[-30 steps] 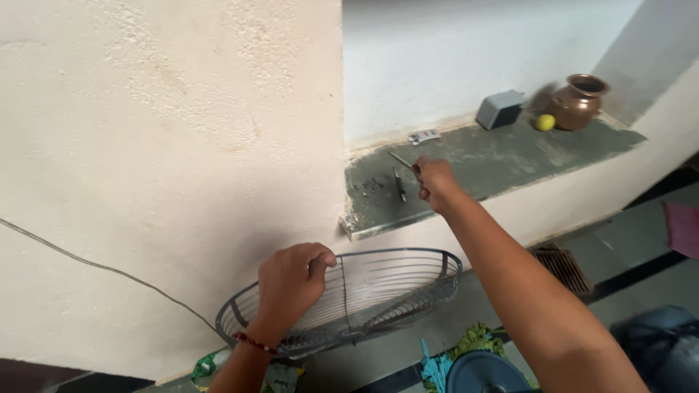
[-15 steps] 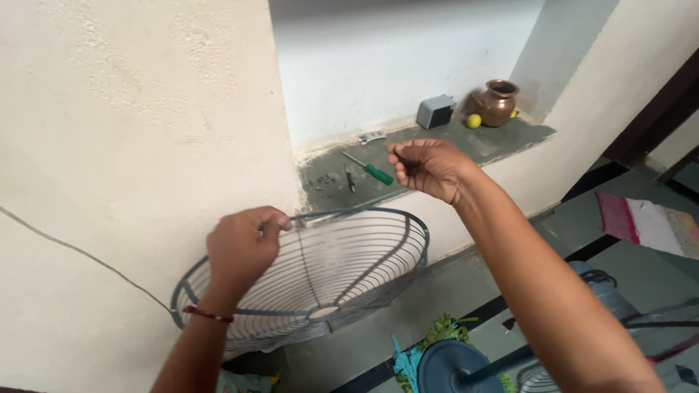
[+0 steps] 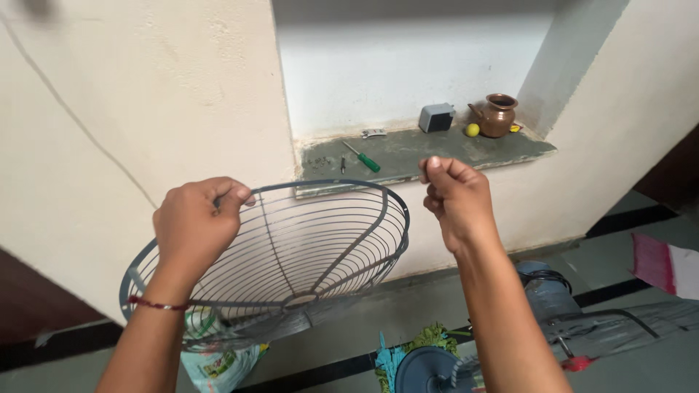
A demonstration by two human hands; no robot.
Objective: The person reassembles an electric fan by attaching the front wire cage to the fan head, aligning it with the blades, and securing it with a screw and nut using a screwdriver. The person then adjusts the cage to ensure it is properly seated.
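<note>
My left hand (image 3: 195, 224) grips the upper rim of a grey wire fan guard (image 3: 328, 240) and holds it tilted in front of a cream wall. My right hand (image 3: 455, 198) hovers just right of the guard's rim, not touching it, with its fingers curled closed and the thumb up. Nothing shows between those fingers. Behind the guard, on a stone ledge (image 3: 429, 156), lie a green-handled screwdriver (image 3: 364, 159) and a small screw bit (image 3: 342, 164).
Further along the ledge stand a grey box (image 3: 437, 116), a copper pot (image 3: 496, 115) and a yellow lemon (image 3: 472, 130). On the floor below are fan parts (image 3: 429, 367), a green rag (image 3: 431, 339), a printed bag (image 3: 218, 358) and a pink cloth (image 3: 664, 263).
My right hand has drawn back from the ledge, where it was among the small parts, and now sits closed beside the guard. My left hand has raised the guard higher.
</note>
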